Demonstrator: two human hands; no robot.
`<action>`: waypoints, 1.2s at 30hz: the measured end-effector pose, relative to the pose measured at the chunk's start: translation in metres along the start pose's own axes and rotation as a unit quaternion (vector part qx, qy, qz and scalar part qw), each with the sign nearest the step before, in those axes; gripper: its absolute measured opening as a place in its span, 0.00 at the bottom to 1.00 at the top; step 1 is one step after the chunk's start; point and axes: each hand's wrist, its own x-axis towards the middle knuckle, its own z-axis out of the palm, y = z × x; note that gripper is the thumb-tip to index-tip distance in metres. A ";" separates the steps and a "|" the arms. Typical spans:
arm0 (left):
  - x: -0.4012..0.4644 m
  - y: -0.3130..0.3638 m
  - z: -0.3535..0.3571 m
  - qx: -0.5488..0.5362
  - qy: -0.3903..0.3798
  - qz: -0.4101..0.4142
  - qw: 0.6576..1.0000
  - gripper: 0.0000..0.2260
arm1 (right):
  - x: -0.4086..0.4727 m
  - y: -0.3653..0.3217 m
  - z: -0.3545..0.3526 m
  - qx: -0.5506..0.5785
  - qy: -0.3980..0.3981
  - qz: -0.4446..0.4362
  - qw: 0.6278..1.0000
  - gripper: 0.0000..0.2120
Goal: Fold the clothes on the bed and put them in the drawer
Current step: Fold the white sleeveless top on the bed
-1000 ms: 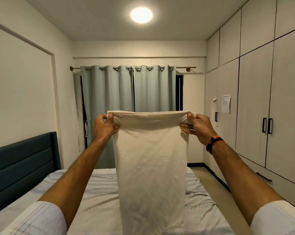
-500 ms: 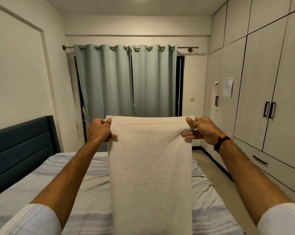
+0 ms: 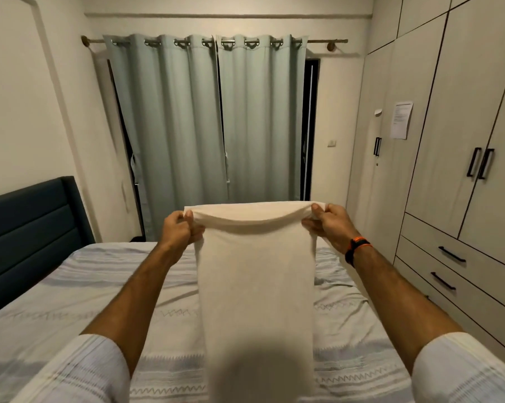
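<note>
Sleeves: pale striped cuffs (image 3: 80,370) sit nearest the camera at both lower corners; bare forearms reach forward from them.
Cloth: cream cloth (image 3: 255,286) hangs as one long panel between the arms, above the bed; its lower end blurs out of sight at the bottom edge, so whether it touches the bedding cannot be told.
Left hand: left hand (image 3: 178,229) pinches the top left corner, fingers curled round the hem.
Right hand: right hand (image 3: 331,223) pinches the top right corner the same way; an orange and black wristband (image 3: 357,247) sits on that wrist.
Top edge: it sags slightly between the two grips, so the cloth is not fully taut.
Step in hand: likely squaring the panel before the next fold; to do it well, draw the corners apart until the sag goes; keep both grips level; let the side edges hang straight; then lower it flat onto the bed without letting the layers slip.
Bed: striped bedding (image 3: 80,289) lies under the arms; a dark headboard (image 3: 27,228) stands at the left.
Drawers: closed drawers (image 3: 460,266) sit low in the wardrobe at the right, well apart from the cloth; nothing is stowed yet.
Curtains: grey-green curtains (image 3: 205,117) hang drawn at the far wall.
</note>
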 end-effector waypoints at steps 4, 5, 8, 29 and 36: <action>0.009 0.033 0.016 -0.083 -0.009 0.070 0.994 0.07 | 0.022 -0.024 -0.005 0.051 0.027 -0.088 0.994 0.15; 0.009 0.040 0.018 -0.094 -0.015 0.081 0.992 0.06 | 0.023 -0.029 -0.007 0.061 0.031 -0.103 0.992 0.16; 0.000 0.048 0.018 -0.108 -0.024 0.101 0.989 0.06 | 0.013 -0.036 -0.014 0.075 0.021 -0.133 0.988 0.16; -0.265 -0.279 -0.126 0.109 -0.136 -0.167 0.970 0.06 | -0.288 0.246 -0.072 -0.060 -0.049 0.248 0.966 0.07; -0.349 -0.345 -0.167 0.245 -0.191 -0.187 0.932 0.07 | -0.375 0.288 -0.095 -0.114 -0.050 0.299 0.946 0.20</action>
